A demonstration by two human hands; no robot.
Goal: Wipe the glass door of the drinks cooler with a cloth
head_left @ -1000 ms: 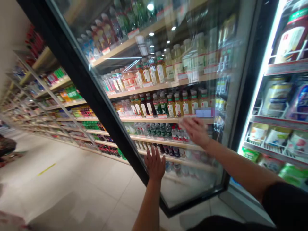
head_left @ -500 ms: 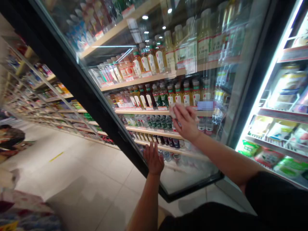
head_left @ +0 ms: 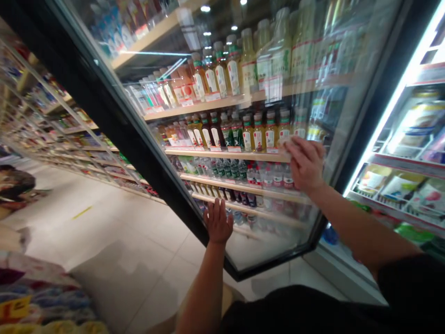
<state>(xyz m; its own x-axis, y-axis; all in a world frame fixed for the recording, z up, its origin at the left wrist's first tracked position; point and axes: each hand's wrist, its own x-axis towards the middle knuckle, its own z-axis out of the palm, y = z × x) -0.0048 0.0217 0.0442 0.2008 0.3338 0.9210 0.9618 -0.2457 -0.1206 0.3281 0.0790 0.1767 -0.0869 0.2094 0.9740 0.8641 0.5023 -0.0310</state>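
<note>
1. The left hand [head_left: 218, 225] is opened out, fingers straight and a little apart, at the lower left of the glass door [head_left: 255, 254], beside the black frame [head_left: 142, 157]. Whether it presses on the pane I cannot tell.
2. The right hand [head_left: 308, 162] is bent and narrowed around a pale cloth [head_left: 285, 140] at the right part of the pane. The fingers cover much of the cloth, so its shape cannot be told.
3. The door stands open at a slant in front of the person; the frame's long bar runs from far upper left down to the near corner.
4. Through the glass, rows of bottles [head_left: 257, 133] stand upright on pale wooden shelves [head_left: 222, 153]. Ceiling lights gleam in the pane.
5. On the right, beside a bright light strip [head_left: 394, 102], a cooler holds a blurred jar [head_left: 413, 120] and, lower down, packs [head_left: 399, 185].
6. On the left is pale floor [head_left: 146, 241] with a yellow strip [head_left: 82, 212]; a person [head_left: 17, 183] is low down at the far left, and near left a yellow sign [head_left: 15, 307] sits among blurred goods.
</note>
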